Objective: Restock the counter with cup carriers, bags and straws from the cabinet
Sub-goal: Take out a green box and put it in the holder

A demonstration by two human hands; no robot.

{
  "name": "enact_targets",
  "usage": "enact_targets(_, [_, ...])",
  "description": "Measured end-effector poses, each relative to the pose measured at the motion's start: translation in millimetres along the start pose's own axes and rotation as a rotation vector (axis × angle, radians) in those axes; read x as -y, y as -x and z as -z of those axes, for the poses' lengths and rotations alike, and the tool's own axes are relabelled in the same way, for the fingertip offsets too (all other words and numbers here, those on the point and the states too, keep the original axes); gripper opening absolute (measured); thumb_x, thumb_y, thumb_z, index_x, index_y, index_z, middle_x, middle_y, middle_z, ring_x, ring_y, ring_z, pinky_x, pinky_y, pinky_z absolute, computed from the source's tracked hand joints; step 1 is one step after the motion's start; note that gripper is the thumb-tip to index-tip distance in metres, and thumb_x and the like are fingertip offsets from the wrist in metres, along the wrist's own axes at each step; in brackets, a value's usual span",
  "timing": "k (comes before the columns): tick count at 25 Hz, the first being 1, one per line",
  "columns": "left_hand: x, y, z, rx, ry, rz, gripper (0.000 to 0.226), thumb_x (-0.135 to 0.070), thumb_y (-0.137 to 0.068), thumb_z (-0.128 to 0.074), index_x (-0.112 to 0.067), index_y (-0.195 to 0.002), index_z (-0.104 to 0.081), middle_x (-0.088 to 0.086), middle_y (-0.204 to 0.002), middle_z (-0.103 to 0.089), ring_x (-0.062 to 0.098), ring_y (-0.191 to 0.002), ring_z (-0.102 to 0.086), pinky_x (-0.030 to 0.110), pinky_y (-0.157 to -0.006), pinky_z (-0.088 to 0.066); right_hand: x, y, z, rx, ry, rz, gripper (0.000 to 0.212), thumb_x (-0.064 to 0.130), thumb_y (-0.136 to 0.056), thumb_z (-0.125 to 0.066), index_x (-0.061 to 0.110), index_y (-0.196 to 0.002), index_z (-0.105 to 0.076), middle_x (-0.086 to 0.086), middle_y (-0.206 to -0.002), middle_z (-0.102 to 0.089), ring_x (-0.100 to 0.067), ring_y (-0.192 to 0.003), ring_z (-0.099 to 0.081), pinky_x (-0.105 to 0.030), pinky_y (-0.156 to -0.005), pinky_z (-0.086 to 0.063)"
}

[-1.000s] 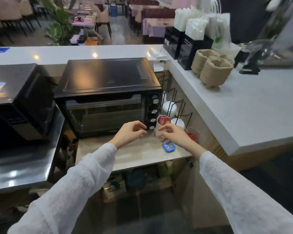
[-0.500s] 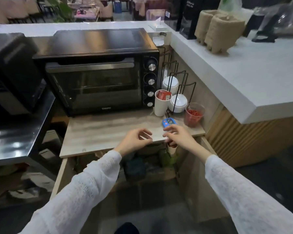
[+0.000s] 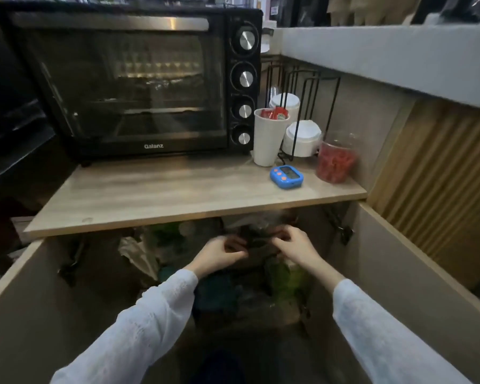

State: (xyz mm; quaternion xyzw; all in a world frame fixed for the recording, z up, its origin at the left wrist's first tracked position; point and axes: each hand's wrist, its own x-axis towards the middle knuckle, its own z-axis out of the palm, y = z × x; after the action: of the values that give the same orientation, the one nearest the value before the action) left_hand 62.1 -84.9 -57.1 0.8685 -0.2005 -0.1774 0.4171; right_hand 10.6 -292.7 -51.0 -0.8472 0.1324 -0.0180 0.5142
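Both my hands reach into the open cabinet under the wooden shelf (image 3: 178,195). My left hand (image 3: 219,254) and my right hand (image 3: 295,245) curl their fingers on the two ends of a dark bundle in clear plastic (image 3: 258,241), which is blurred and dim. More bags and wrapped packs (image 3: 283,278) lie deeper in the cabinet, too dark to name. Brown pulp cup carriers (image 3: 352,9) stand on the white counter (image 3: 399,59) at the top right, cut off by the frame edge.
A black oven (image 3: 128,81) fills the shelf's left. Beside it stand a white cup of red sachets (image 3: 268,139), lidded cups in a wire rack (image 3: 302,137), a blue timer (image 3: 286,176) and a clear cup of red bits (image 3: 334,162). Open cabinet doors (image 3: 416,273) flank my arms.
I have crouched, so the view dropped from the counter top to the cabinet. Both hands moved down from the shelf edge into the cabinet and closed on the bundle.
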Motion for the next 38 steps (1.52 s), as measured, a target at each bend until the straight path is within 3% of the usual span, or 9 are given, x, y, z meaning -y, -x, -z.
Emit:
enact_targets(5, [80, -26, -58, 0.003, 0.039, 0.07, 0.017, -0.024, -0.085, -0.072, -0.03, -0.098, -0.065, -0.013, -0.098, -0.067, 0.003, -0.09, -0.063, 0.0, -0.069, -0.042, -93, -16, -43, -0.043, -0.019, -0.059, 0.018, 0.004, -0.093, -0.057, 0.004, -0.109, -0.063, -0.005, -0.088, -0.064, -0.007, -0.066, -0.06, -0.012, -0.05, -0.049])
enact_targets(8, [122, -41, -91, 0.004, 0.095, 0.115, 0.029, -0.01, -0.082, -0.074, -0.016, -0.107, -0.062, 0.008, -0.116, -0.067, 0.024, -0.111, -0.064, 0.024, -0.096, -0.049, -144, -26, -67, -0.059, -0.059, -0.122, 0.02, 0.009, -0.092, -0.061, 0.009, -0.111, -0.065, -0.005, -0.087, -0.067, -0.01, -0.064, -0.063, -0.017, -0.05, -0.052])
enact_targets(10, [142, -45, -106, 0.014, 0.071, 0.125, 0.043, -0.012, -0.083, -0.075, -0.01, -0.122, -0.058, 0.009, -0.126, -0.062, 0.027, -0.115, -0.061, 0.037, -0.104, -0.046, -170, -31, -76, -0.052, -0.084, -0.136, 0.023, 0.009, -0.091, -0.062, 0.01, -0.114, -0.064, -0.009, -0.096, -0.068, -0.012, -0.067, -0.064, -0.023, -0.058, -0.053])
enact_targets(16, [186, -57, -128, 0.071, -0.051, 0.094, 0.052, -0.029, -0.089, -0.068, -0.015, -0.136, -0.05, -0.003, -0.127, -0.055, 0.016, -0.122, -0.053, 0.019, -0.089, -0.037, -224, -41, -96, -0.056, -0.089, -0.146, 0.04, 0.005, -0.093, -0.058, 0.001, -0.132, -0.049, -0.024, -0.129, -0.058, -0.038, -0.113, -0.059, -0.037, -0.095, -0.047])
enact_targets(19, [203, -76, -139, 0.118, 0.012, 0.102, 0.051, -0.024, -0.091, -0.067, -0.012, -0.137, -0.049, 0.002, -0.135, -0.053, 0.013, -0.119, -0.052, 0.018, -0.087, -0.037, -242, -51, -101, -0.101, 0.041, -0.191, 0.042, 0.015, -0.093, -0.06, 0.004, -0.132, -0.051, -0.018, -0.131, -0.057, -0.035, -0.121, -0.054, -0.035, -0.1, -0.042])
enact_targets(22, [213, -104, -157, 0.159, 0.075, 0.145, 0.05, -0.018, -0.09, -0.067, -0.009, -0.136, -0.049, 0.007, -0.137, -0.052, 0.02, -0.125, -0.051, 0.025, -0.096, -0.041, -274, -65, -97, -0.151, 0.076, -0.29, 0.046, 0.025, -0.089, -0.065, 0.009, -0.13, -0.05, -0.014, -0.127, -0.061, -0.029, -0.104, -0.062, -0.035, -0.078, -0.055])
enact_targets(25, [225, -131, -176, 0.208, 0.14, 0.181, 0.049, -0.016, -0.09, -0.067, -0.008, -0.135, -0.05, 0.007, -0.138, -0.051, 0.022, -0.129, -0.048, 0.027, -0.1, -0.039, -297, -78, -96, -0.205, 0.047, -0.365, 0.053, 0.029, -0.091, -0.064, 0.007, -0.134, -0.045, -0.011, -0.124, -0.057, -0.021, -0.086, -0.059, -0.018, -0.047, -0.045])
enact_targets(33, [225, -180, -220, 0.299, 0.329, 0.19, 0.056, -0.014, -0.086, -0.071, -0.013, -0.137, -0.047, 0.005, -0.137, -0.052, 0.017, -0.125, -0.049, 0.032, -0.105, -0.041, -318, -128, -114, -0.221, -0.301, -0.538, 0.065, 0.043, -0.089, -0.063, 0.005, -0.137, -0.044, -0.016, -0.133, -0.053, -0.037, -0.11, -0.061, -0.037, -0.06, -0.059])
enact_targets(38, [216, -194, -238, 0.379, 0.346, 0.181, 0.079, -0.019, -0.084, -0.073, -0.031, -0.149, -0.031, 0.003, -0.143, -0.048, 0.021, -0.134, -0.044, 0.044, -0.112, -0.038, -321, -137, -126, -0.213, -0.549, -0.573, 0.05, 0.03, -0.093, -0.061, 0.006, -0.135, -0.045, -0.018, -0.127, -0.06, -0.03, -0.094, -0.065, -0.025, -0.046, -0.056])
